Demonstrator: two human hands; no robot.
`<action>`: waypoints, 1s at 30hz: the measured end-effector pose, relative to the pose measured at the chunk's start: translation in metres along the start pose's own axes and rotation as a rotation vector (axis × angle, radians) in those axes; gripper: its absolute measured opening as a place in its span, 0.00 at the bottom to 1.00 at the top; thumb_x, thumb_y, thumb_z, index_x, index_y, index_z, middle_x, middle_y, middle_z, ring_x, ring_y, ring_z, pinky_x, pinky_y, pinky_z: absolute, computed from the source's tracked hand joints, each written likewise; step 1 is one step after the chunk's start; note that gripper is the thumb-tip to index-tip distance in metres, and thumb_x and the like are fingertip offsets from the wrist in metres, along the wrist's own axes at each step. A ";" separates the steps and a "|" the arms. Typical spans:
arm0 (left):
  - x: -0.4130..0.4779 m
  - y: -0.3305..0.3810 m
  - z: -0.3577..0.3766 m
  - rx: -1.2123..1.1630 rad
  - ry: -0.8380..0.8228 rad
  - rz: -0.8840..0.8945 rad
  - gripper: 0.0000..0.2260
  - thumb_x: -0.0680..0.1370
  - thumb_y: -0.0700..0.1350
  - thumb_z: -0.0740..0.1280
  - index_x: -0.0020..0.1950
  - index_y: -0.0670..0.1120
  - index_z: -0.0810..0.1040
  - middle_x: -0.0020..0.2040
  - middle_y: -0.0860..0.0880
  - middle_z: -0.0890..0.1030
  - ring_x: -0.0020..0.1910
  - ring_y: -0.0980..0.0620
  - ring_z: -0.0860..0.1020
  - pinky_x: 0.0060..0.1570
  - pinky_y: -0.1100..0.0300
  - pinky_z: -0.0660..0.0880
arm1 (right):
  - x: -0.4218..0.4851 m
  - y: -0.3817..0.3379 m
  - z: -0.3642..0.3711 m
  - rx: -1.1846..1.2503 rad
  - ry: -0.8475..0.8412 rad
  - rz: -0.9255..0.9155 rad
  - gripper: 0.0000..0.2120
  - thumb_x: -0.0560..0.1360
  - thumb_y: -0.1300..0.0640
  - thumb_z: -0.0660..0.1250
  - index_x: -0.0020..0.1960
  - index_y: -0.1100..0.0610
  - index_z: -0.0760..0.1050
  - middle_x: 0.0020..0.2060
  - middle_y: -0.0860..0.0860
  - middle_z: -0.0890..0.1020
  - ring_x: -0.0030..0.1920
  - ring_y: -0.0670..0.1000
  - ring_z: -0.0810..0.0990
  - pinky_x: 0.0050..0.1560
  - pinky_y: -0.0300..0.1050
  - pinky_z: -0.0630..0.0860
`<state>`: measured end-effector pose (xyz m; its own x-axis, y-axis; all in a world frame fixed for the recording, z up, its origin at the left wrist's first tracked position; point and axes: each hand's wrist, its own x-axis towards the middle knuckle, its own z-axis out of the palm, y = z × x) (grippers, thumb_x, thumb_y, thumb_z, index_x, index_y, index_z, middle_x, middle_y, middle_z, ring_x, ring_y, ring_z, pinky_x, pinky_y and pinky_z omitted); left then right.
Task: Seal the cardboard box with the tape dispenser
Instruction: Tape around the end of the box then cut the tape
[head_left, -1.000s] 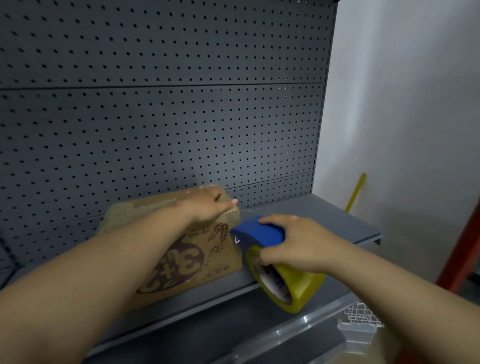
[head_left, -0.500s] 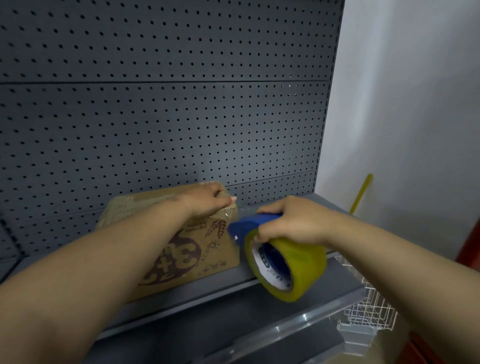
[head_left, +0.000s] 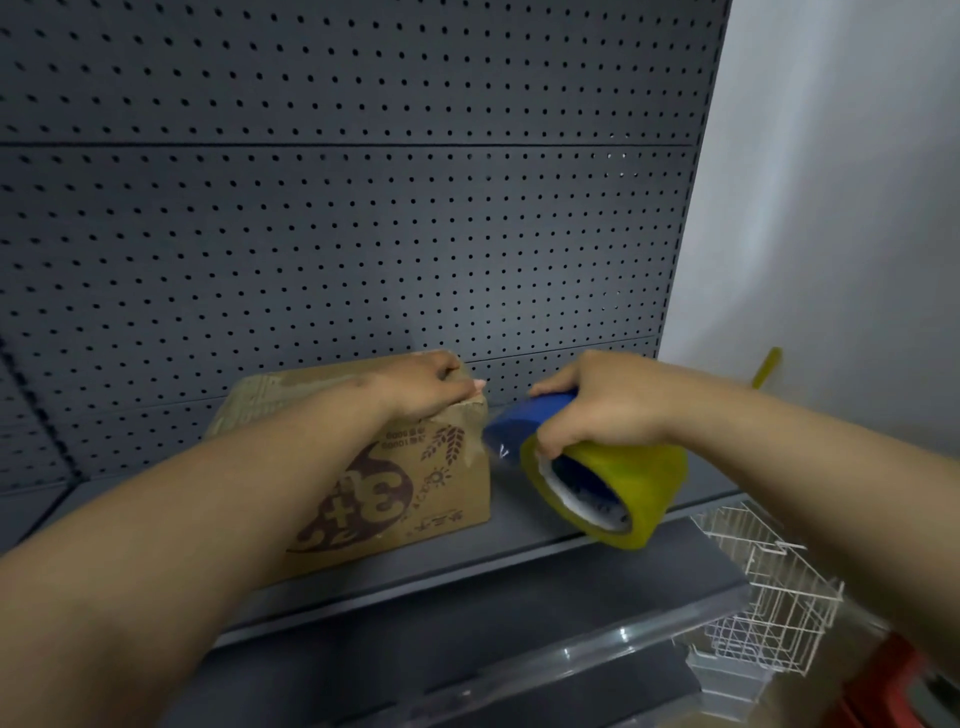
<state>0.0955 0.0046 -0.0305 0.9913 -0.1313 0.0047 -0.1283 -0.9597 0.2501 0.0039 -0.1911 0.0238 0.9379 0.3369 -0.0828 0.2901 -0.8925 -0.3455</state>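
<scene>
A brown cardboard box (head_left: 415, 499) with a dark printed logo stands on the grey shelf (head_left: 519, 545) against the pegboard. My left hand (head_left: 426, 387) presses down on the box's top right corner, fingers curled over the edge. My right hand (head_left: 602, 402) grips the blue tape dispenser (head_left: 519, 421), which carries a fat yellow tape roll (head_left: 623, 488). The dispenser's blue nose sits right beside the box's upper right edge, and a short clear strip of tape seems to run from it to the box.
A dark grey pegboard (head_left: 337, 234) forms the back wall. A lower shelf (head_left: 493, 623) with a clear plastic front rail juts out below. White wire baskets (head_left: 763, 592) hang at the right. A yellow stick (head_left: 766, 366) leans by the white wall.
My right hand has lifted the dispenser from below the shelf edge up to the box's top corner and tilted the roll. My left hand stays on the box.
</scene>
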 end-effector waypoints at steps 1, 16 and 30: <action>0.000 0.000 0.001 0.003 0.002 0.002 0.31 0.75 0.65 0.55 0.73 0.50 0.62 0.74 0.47 0.65 0.71 0.47 0.66 0.63 0.56 0.65 | 0.001 0.000 0.000 -0.011 0.001 -0.004 0.27 0.65 0.48 0.72 0.63 0.46 0.75 0.53 0.43 0.77 0.49 0.49 0.75 0.49 0.43 0.74; 0.002 0.002 0.002 0.046 0.011 -0.017 0.31 0.75 0.66 0.54 0.73 0.51 0.63 0.74 0.47 0.65 0.71 0.46 0.66 0.63 0.55 0.65 | 0.005 -0.004 0.006 -0.105 0.028 -0.030 0.27 0.62 0.45 0.71 0.61 0.47 0.77 0.48 0.46 0.80 0.46 0.51 0.77 0.45 0.47 0.75; 0.007 0.000 0.005 0.039 0.035 -0.016 0.30 0.74 0.66 0.55 0.71 0.51 0.66 0.71 0.45 0.69 0.65 0.46 0.70 0.55 0.55 0.68 | 0.004 -0.013 -0.003 -0.111 -0.020 -0.035 0.24 0.62 0.45 0.71 0.57 0.52 0.80 0.55 0.54 0.82 0.49 0.54 0.79 0.49 0.48 0.76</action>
<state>0.1027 0.0028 -0.0353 0.9936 -0.1073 0.0352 -0.1124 -0.9706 0.2130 0.0044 -0.1790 0.0304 0.9231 0.3736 -0.0913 0.3433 -0.9073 -0.2427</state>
